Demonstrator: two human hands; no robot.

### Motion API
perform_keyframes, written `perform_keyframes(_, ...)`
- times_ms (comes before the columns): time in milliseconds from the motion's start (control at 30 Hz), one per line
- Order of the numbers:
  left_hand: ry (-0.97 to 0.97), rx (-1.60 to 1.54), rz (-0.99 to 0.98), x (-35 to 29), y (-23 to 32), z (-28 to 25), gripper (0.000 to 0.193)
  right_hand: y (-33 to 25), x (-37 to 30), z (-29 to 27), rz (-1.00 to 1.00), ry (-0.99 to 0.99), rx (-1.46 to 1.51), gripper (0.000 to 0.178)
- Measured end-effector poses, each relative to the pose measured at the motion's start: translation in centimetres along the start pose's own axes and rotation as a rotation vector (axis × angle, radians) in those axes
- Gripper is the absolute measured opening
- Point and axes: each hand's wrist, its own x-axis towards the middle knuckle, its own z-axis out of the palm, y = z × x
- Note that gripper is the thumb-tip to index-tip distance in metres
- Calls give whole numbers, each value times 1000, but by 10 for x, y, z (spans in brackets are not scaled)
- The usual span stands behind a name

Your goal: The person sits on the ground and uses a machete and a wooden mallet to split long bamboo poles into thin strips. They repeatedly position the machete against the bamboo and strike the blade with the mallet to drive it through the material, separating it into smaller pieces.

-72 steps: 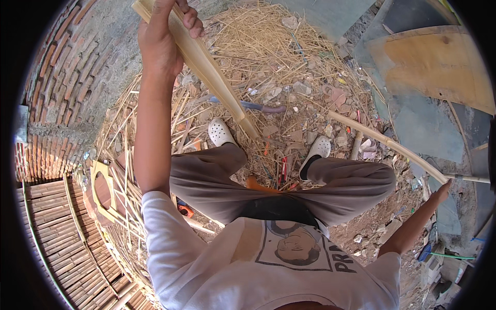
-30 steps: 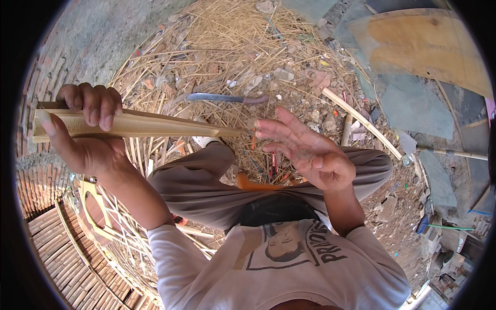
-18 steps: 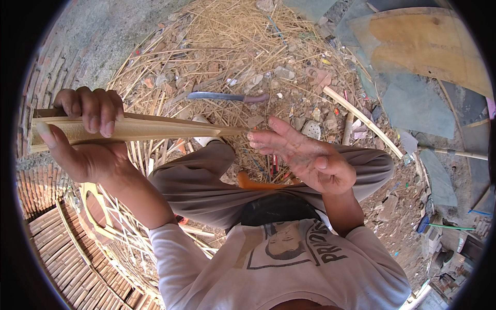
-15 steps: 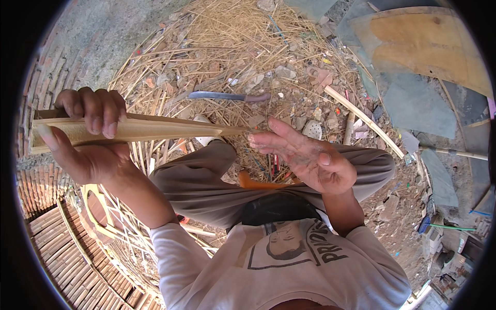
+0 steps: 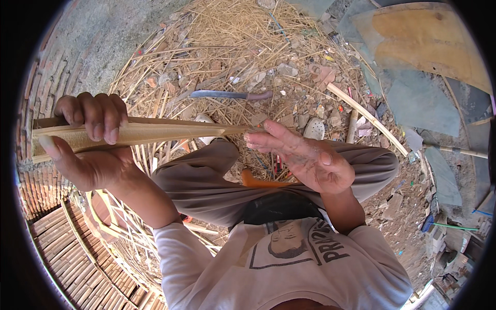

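the left hand (image 5: 90,142) keeps its clench on the split bamboo slat (image 5: 150,133), level above the knees; the right hand (image 5: 305,160), unclenched, has slid fingertips onto its tapered tip.

Pale tan bamboo strip (image 5: 150,133) — grey trousers (image 5: 206,181).
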Motion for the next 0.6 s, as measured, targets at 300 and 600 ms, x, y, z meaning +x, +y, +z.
perform_keyframes(300, 28, -51, -27, -1, 1, 11, 39, 13, -2, -9, -15, 27, -7, 59)
perform_keyframes(600, 35, -63, -28, -2, 0, 3, 42, 5, 3, -7, -5, -3, -242, 55)
